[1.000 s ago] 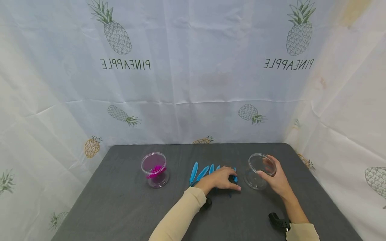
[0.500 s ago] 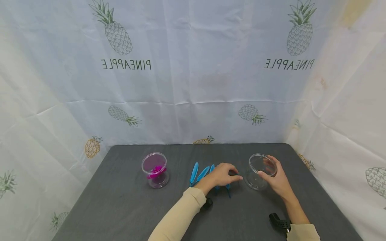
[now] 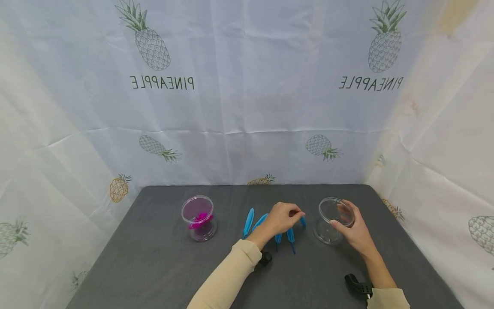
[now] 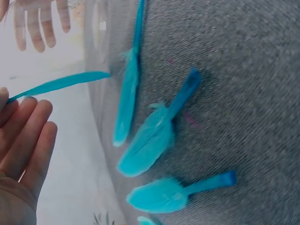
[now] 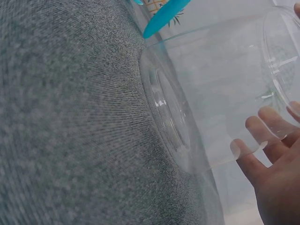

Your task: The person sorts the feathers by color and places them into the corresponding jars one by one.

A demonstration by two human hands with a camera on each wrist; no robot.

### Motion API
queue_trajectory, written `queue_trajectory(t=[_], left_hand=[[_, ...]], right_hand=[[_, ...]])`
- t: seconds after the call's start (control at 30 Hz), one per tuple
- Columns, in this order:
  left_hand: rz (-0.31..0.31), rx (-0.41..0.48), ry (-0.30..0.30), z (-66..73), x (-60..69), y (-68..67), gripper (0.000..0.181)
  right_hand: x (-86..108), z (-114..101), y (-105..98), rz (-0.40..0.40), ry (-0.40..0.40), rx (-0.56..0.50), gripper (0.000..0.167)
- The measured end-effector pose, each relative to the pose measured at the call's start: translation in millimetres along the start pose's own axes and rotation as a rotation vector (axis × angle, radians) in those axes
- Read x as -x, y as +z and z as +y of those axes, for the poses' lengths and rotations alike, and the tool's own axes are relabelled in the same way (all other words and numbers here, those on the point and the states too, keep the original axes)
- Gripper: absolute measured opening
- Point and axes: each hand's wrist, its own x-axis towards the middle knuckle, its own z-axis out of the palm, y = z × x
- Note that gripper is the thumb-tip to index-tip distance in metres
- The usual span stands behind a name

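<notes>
Thumb and fingertips of my left hand (image 3: 281, 218) pinch the quill end of a blue feather (image 4: 61, 84), held above the table with its vane pointing down. Beneath and beside that hand lie several more blue feathers (image 3: 248, 221), spread in a row; the hand and forearm cover part of them. My right hand (image 3: 355, 227) grips a clear plastic jar (image 5: 215, 89) by its right side near the rim, thumb in front and fingers behind. The jar stands on the table with nothing visible inside.
On the left of the dark grey table (image 3: 146, 257) stands another clear jar (image 3: 197, 206) with a bright pink item (image 3: 200, 219) inside, perhaps feathers. A pineapple-print curtain (image 3: 247, 107) hangs behind the table. Black wrist devices (image 3: 356, 284) sit near the sleeves.
My left hand has risen from the feathers and drawn its fingers together, lifting one feather off the table. My right hand and the jar have stayed put.
</notes>
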Motion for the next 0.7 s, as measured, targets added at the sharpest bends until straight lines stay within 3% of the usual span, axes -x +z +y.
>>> queue_trajectory(t=[0.7], left_hand=[[0.213,0.118,0.118,23.4,-5.0,-34.3,0.018]], right_hand=[[0.7,-1.1,-0.1,-0.006,0.019,-0.003,0.082]])
